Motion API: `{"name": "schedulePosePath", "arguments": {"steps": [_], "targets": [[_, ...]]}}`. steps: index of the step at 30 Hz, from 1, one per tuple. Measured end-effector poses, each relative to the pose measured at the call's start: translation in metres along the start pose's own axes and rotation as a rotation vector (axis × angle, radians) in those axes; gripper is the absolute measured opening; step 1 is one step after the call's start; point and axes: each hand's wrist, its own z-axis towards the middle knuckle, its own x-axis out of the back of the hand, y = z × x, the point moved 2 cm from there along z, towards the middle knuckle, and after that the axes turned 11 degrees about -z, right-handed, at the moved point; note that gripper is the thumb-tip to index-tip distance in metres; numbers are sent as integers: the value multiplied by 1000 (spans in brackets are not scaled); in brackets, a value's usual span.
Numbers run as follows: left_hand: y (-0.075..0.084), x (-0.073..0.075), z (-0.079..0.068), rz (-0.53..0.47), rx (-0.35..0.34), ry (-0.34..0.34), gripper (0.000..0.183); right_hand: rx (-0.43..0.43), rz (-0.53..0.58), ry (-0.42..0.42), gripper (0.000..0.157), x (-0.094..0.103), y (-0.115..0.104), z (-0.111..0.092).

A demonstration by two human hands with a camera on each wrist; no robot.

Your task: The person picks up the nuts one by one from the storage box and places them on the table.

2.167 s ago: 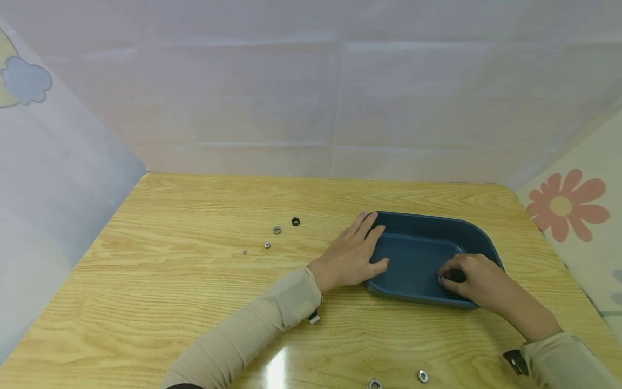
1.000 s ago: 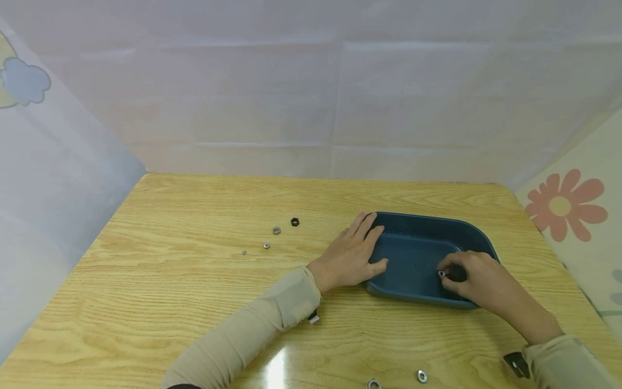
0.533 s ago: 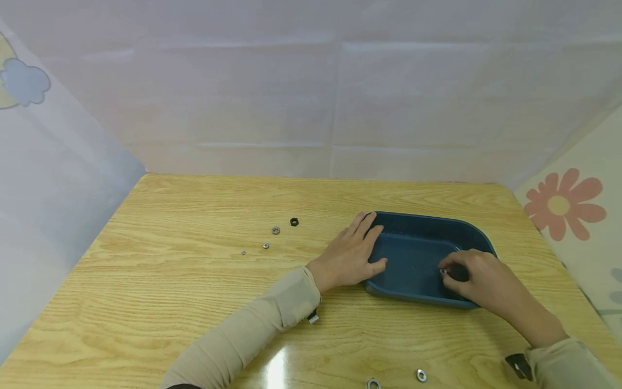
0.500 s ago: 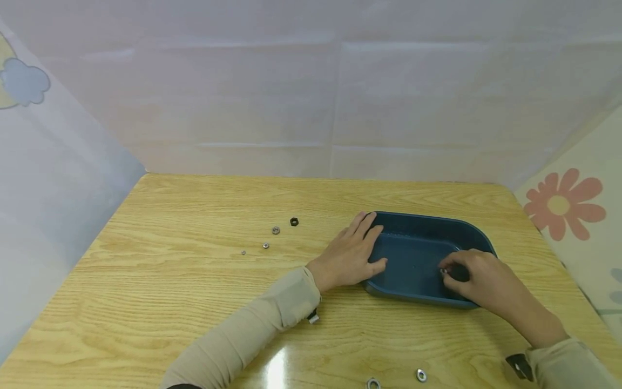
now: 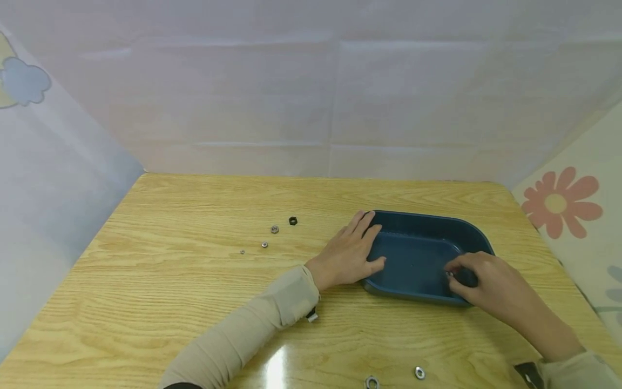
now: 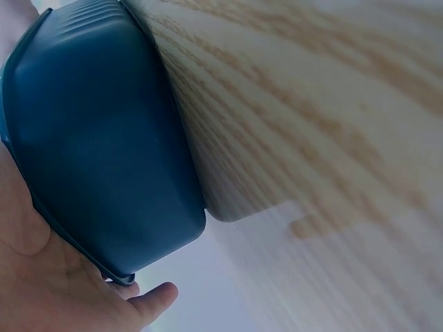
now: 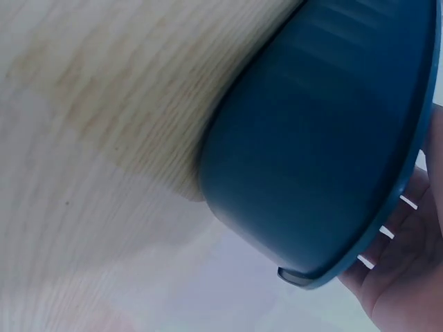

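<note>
In the head view a deep blue, round-cornered tray point(image 5: 413, 265) sits on the right half of the table. My left hand point(image 5: 345, 254) lies over its left end, fingers spread and fairly straight across the rim. Inside the tray's right part, my right hand point(image 5: 495, 283) pinches a small silvery nut point(image 5: 449, 274) between thumb and fingertips, partly covered by them. From the left wrist, the tray's outer wall point(image 6: 97, 138) shows with my left palm point(image 6: 55, 277) beside its rim. The right wrist view has the tray wall point(image 7: 318, 152) hiding the right fingertips.
Left of the tray lie a black nut point(image 5: 293, 221), a greyish nut point(image 5: 275, 229), a smaller silver nut point(image 5: 264, 245) and a tiny one point(image 5: 242, 252). Near the front edge are two larger silver nuts point(image 5: 371, 382). A sheet-covered wall point(image 5: 330, 92) closes the back.
My right hand, still pinching the nut, has shifted slightly rightward within the tray, its wrist swinging out to the right. The left hand and the loose nuts stay where they were.
</note>
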Motion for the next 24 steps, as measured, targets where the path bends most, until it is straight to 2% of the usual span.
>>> {"name": "schedulePosePath", "arguments": {"steps": [9,17,24], "targets": [[0,-1,0,1,4,-4,69,-5,15,2,18,8,-1,-8],[1,0,-1,0,4,-9,69,1,-3,109,22,16,-5,-19],[1,0,0,2,8,-6,70,17,-15,150,25,20,-11,-25]]}}
